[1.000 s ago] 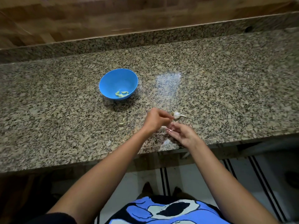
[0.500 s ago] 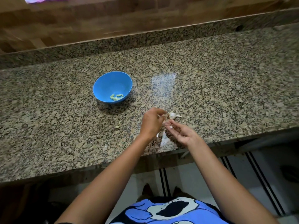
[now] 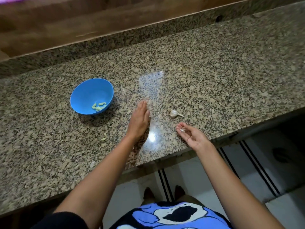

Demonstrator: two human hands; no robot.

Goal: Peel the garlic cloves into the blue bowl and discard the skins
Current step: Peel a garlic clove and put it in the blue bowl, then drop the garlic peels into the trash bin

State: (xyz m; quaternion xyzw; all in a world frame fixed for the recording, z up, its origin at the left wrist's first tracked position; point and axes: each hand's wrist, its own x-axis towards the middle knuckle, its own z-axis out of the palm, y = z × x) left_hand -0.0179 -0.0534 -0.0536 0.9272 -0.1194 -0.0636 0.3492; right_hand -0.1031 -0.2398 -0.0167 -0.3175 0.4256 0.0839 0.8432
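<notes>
Located garlic bulb remnant point(image 3: 174, 113) lying on its side on the granite desk point(image 3: 222, 76), stem pointing right, well apart from the blue bowl point(image 3: 89, 91) and just beyond the right hand point(image 3: 189, 134). Counted a few peeled cloves point(image 3: 99, 106) lying low inside the bowl; spotted one stray clove point(image 3: 103, 139) on the desk nearer the front edge, outside the bowl. Recorded left hand point(image 3: 139, 120) laid flat on the desk between bowl and bulb, fingers straight and together, gripping nothing. Recorded right hand palm up, fingers loosely cupped, carrying small papery skin scraps point(image 3: 182, 130) near the fingertips; not pinched, as far as can be told. Judged bulb light and firm, brittle in the outer skin, likely to roll on polished stone. Best taken across the fat body with thumb and fingertips, not by the thin stem. Judged skins near weightless, clingy, easily blown off; worth closing the palm before carrying to discard.
</notes>
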